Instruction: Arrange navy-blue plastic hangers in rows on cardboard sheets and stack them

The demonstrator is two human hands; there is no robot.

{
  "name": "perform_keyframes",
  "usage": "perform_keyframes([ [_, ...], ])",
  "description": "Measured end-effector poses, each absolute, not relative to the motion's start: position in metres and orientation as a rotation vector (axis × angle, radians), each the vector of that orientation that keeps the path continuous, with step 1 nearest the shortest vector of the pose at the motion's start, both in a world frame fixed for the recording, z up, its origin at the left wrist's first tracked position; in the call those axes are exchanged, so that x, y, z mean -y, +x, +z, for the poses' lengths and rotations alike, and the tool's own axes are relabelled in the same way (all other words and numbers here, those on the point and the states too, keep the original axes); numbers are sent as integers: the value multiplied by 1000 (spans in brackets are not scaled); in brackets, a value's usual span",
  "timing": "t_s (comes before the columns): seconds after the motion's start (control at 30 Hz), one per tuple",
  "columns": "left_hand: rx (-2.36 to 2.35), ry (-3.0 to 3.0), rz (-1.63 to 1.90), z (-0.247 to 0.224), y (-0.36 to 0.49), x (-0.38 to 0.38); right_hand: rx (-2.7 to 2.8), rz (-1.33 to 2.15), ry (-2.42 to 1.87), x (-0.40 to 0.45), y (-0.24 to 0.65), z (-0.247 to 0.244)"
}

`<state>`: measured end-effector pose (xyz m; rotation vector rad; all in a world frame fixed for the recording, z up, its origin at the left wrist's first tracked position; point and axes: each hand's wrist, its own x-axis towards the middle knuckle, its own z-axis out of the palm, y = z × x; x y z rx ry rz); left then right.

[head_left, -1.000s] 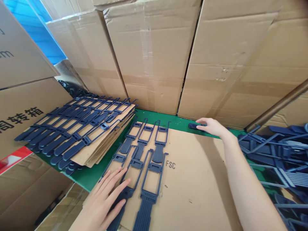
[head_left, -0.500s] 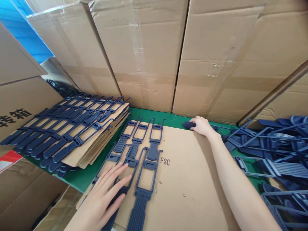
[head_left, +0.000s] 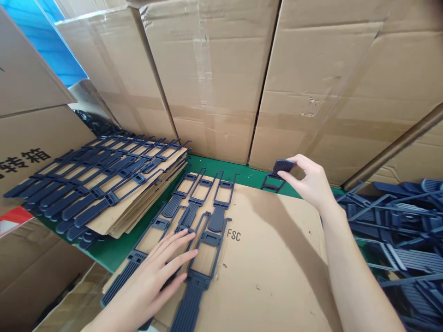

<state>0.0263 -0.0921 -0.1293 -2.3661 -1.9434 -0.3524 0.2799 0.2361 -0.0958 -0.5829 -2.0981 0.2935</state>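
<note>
My right hand (head_left: 306, 180) pinches the ribbed end of a dark blue plastic bracket (head_left: 284, 167), raised at the far edge of the cardboard sheet (head_left: 270, 253). The bracket's thin frame hangs below my fingers. My left hand (head_left: 164, 267) lies with fingers outstretched over brackets on the sheet's left half, partly covering one. Beside its fingertips rests another bracket (head_left: 199, 279), with an open frame and a ribbed tongue. Smaller-looking brackets (head_left: 221, 198) form a row farther back on the same sheet. The sheet bears the letters FSC.
To the left stands a stack of cardboard sheets (head_left: 138, 216) layered with similar brackets (head_left: 100, 180). A loose heap of brackets (head_left: 398, 216) lies at the right on the green table surface (head_left: 238, 171). Tall cardboard boxes (head_left: 214, 83) wall off the back.
My right hand has lifted the bracket from the green surface behind the sheet and tilted it up. My left hand has shifted slightly right over the laid brackets. The view has moved a little.
</note>
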Motion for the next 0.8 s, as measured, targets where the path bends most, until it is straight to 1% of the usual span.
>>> perform_keyframes([
  [0.23,1904,-2381,-300,-136,16,95,2121,258,-525,-223,268,-93],
  [0.33,1919,-2364,-339,-137,11,102,2138,324,-433,-205,256,-84],
  [0.4,1931,-2357,-384,-134,10,105,2280,423,-362,-189,248,-78],
  [0.5,1915,-2376,-419,-125,6,102,2633,510,-275,-164,240,-77],
  [0.63,1791,-2474,-426,-103,-4,81,2928,507,-319,-134,244,-85],
  [0.8,1525,-2642,-443,-82,-11,19,3047,794,-524,-120,251,-86],
])
